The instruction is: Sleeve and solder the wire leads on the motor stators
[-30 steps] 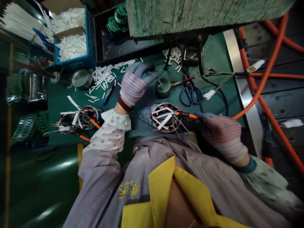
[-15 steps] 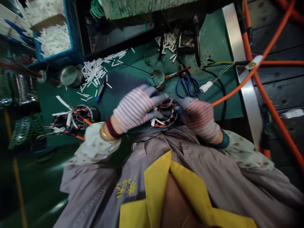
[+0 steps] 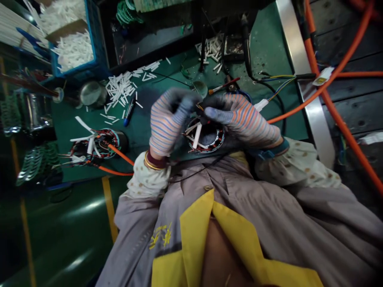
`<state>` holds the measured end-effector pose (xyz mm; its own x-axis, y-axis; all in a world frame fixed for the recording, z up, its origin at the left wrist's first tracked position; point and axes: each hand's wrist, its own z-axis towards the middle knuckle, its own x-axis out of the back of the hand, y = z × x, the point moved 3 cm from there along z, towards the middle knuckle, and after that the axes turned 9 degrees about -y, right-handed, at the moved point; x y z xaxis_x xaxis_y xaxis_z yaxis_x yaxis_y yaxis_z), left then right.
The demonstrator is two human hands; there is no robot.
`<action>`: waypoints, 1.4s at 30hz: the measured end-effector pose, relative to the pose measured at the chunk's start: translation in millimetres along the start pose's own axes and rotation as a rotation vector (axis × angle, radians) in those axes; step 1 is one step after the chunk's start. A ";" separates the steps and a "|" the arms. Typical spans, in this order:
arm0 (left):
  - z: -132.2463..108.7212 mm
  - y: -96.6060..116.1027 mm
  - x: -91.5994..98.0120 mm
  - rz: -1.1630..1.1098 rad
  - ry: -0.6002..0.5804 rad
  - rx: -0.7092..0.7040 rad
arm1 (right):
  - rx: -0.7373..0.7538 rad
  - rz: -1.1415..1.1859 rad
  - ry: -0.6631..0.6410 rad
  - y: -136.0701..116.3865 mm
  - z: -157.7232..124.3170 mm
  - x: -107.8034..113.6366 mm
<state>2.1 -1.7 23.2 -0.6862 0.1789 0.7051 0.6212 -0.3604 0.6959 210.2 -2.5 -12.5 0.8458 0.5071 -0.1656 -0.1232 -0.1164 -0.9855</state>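
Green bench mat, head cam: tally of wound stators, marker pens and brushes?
Wound motor stators: 2
Marker pens: 1
Orange-handled brushes: 1
Total: 4

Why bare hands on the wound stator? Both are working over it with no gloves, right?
Not bare: the head view shows the left hand and the right hand in striped knit gloves with dark fingertips. Both are working over the wound stator, as you said.

A motor-winding workshop: wound stators (image 3: 95,145) on a green workbench (image 3: 269,48), beside a blue crate (image 3: 97,50).
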 end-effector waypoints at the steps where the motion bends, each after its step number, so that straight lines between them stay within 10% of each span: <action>1: -0.5 -5.8 -2.3 -0.057 0.026 0.045 | 0.001 0.005 0.036 3.9 1.6 -1.3; 12: -11.3 -12.3 -29.1 -0.432 0.300 0.110 | 0.078 0.039 0.198 25.5 -3.1 -4.2; 42: -3.0 -14.1 -25.4 -0.434 0.175 0.141 | -0.026 0.155 0.102 13.2 -5.0 -12.0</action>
<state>9.6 -3.9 -4.9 -0.9391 0.1242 0.3204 0.3003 -0.1566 0.9409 201.1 -14.4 -23.3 0.8664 0.3922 -0.3092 -0.2435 -0.2089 -0.9471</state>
